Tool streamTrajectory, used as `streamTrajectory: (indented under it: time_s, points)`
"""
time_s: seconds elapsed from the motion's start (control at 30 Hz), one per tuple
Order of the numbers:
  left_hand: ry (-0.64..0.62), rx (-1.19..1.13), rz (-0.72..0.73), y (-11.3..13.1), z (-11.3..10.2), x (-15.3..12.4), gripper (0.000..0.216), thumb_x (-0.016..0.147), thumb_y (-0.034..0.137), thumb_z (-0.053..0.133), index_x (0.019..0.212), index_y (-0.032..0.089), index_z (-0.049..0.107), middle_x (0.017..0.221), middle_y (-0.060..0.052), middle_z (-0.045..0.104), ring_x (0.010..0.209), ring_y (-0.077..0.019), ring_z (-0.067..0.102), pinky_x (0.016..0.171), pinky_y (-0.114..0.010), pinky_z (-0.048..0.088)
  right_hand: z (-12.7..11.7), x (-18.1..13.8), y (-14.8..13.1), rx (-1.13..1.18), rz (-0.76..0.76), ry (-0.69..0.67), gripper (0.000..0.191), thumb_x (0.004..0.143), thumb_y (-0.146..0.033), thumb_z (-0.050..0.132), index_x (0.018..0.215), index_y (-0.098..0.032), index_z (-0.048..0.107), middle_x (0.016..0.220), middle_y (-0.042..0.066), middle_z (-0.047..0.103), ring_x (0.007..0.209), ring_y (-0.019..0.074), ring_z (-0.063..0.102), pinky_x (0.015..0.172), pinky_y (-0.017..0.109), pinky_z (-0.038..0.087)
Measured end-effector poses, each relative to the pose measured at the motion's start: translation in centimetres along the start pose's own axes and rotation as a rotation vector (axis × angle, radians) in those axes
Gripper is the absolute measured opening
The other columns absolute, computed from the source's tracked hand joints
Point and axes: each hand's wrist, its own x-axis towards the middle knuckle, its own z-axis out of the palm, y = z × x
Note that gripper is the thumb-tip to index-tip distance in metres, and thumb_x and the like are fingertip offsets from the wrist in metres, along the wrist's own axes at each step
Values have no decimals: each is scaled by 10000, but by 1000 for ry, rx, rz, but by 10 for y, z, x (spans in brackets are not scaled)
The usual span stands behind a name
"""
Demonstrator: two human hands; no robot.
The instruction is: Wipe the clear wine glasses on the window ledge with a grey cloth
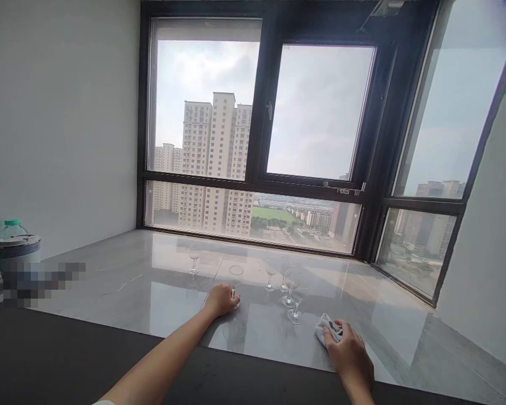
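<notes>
My left hand (pixel 222 300) is closed around the lower part of a clear stemmed glass (pixel 236 274), whose bowl shows above my fingers. The glass stands upright at the sill surface, its stem partly hidden by the hand. In my right hand (pixel 351 353) is a bunched grey-white cloth (pixel 326 329) with dark marks, pressed near the sill's front edge. Between the two hands, a little farther back, several clear stemmed glasses (pixel 295 310) stand upright in a loose cluster. One more stemmed glass (pixel 194 262) stands alone, behind and left of my left hand.
The glossy grey stone windowsill (pixel 122 304) has a front edge close to my forearms. At far left stand a bucket (pixel 17 253) and a green-capped clear bottle (pixel 12 226), beside a blurred patch. Dark-framed windows (pixel 253 181) close off the back and right.
</notes>
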Motion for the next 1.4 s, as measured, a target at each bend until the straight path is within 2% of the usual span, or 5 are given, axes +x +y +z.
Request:
streamTrajectory:
  time_s: [0.3,0.73,1.03,1.4]
  points:
    - [-48,-12,130,-1,4,2,400,819,481,492,651,181,696,690,-101,696,711,-231,645,692,-321,427,3,2,2,-5,12,5,462,834,-556,334,1105,-239,533,1133,109,649,1085,301,570,798,386,462]
    - [-23,-56,25,-2,1,3,421,814,540,487,603,204,629,632,-57,658,663,-193,608,623,-281,370,0,0,-1,1,4,-8,457,835,-546,329,1103,-233,526,1139,112,645,1102,302,559,837,389,450]
    - [32,-32,18,0,-1,2,444,803,577,498,582,205,599,627,-47,656,692,-207,616,787,-338,401,-4,-1,-3,-7,12,-21,446,846,-539,327,1113,-238,521,1156,107,640,1110,293,559,818,381,459]
    - [30,-12,8,-3,4,4,409,831,539,487,641,209,639,702,-52,698,735,-215,640,805,-344,406,-1,0,-2,-11,0,17,444,837,-541,336,1082,-235,545,1108,110,656,1079,290,583,817,375,465]
